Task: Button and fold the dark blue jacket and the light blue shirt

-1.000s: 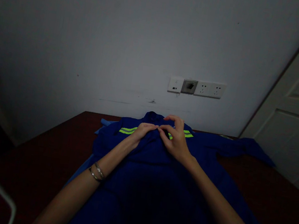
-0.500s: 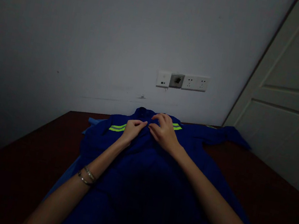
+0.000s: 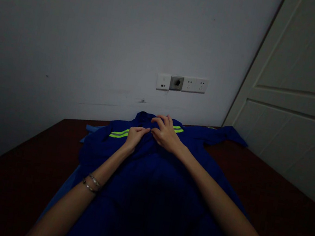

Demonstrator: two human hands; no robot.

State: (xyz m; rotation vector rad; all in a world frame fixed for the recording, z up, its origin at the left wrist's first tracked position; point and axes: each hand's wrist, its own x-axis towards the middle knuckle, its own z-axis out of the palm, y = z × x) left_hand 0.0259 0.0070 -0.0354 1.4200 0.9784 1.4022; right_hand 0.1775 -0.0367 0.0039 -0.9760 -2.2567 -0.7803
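Note:
A dark blue work jacket [image 3: 150,164] with a collar and yellow-green reflective strips across the chest lies spread out, front up. My left hand [image 3: 135,136] pinches the jacket's front edge between thumb and forefinger, just below the collar. Close beside it, my right hand [image 3: 165,133] has its thumb and a fingertip at the same front edge, its other fingers curled and raised above the cloth. The fingertips of both hands nearly meet. Any button or fastener between them is too small and dark to make out.
The jacket rests on a dark red-brown tabletop [image 3: 33,162] against a pale wall [image 3: 97,44]. Lighter blue cloth [image 3: 93,128] shows from under its left side. Wall sockets [image 3: 194,84] sit above the collar. A white panelled door [image 3: 290,127] borders the right side. The light is dim.
The view has turned slightly right, so everything sits a little further left in the picture. Both hands stay at the jacket's front edge, with only small finger movement.

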